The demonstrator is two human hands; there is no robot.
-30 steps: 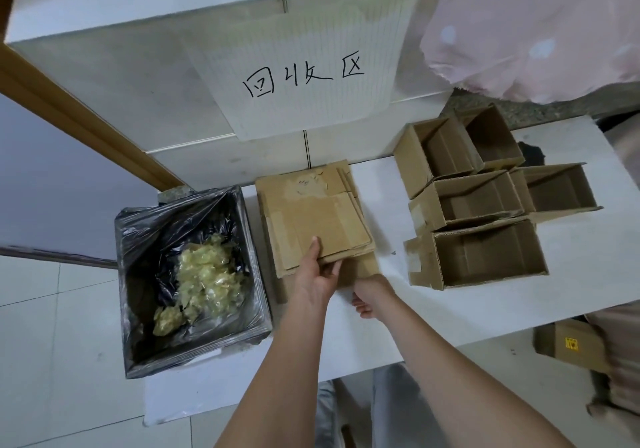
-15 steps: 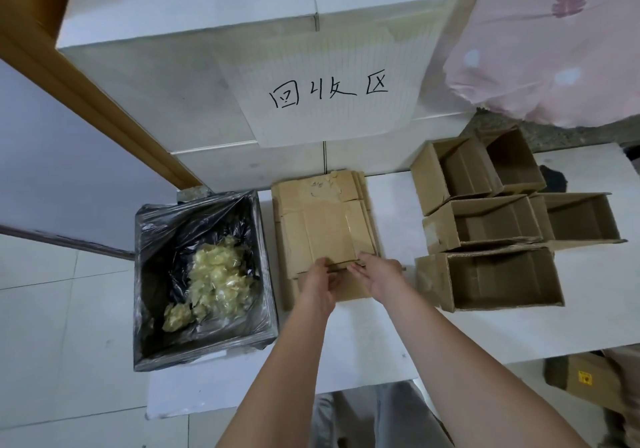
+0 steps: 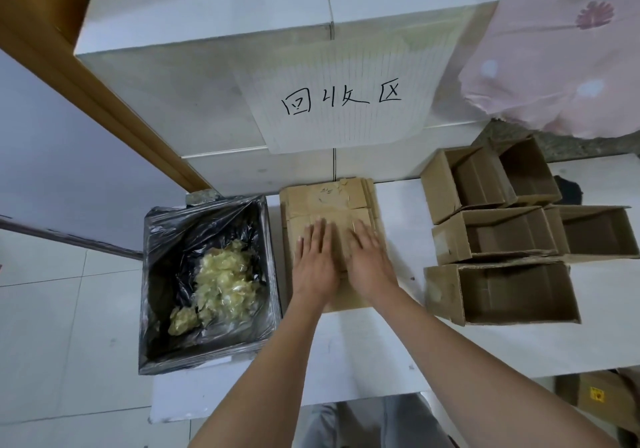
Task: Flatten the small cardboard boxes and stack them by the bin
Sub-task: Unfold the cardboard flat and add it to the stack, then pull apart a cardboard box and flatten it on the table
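A: Two hands press a stack of flattened cardboard. The left hand (image 3: pixel 314 265) and right hand (image 3: pixel 370 264) lie side by side, palms down, fingers straight and slightly spread, holding nothing, only bearing on the stack (image 3: pixel 329 205).

B: And where does that stack sit?

A: On the white table (image 3: pixel 398 343), just beside the bin (image 3: pixel 207 285), which is lined with a black bag and holds crumpled yellowish tape or film. The stack's long axis runs away from the person toward the wall; its near end is under the wrists.

B: How would the card handle?

A: By my reading, light and fairly stiff, but springy at the folds, so a flat press suits it better than a pinch. To shift a sheet, taking the long edges with both hands looks safest; the torn top face could snag.

B: What remains?

A: Five open boxes (image 3: pixel 498 236) stand well to the right, mouths up and toward the camera, not yet flattened. A handwritten sign (image 3: pixel 341 97) hangs on the wall behind.
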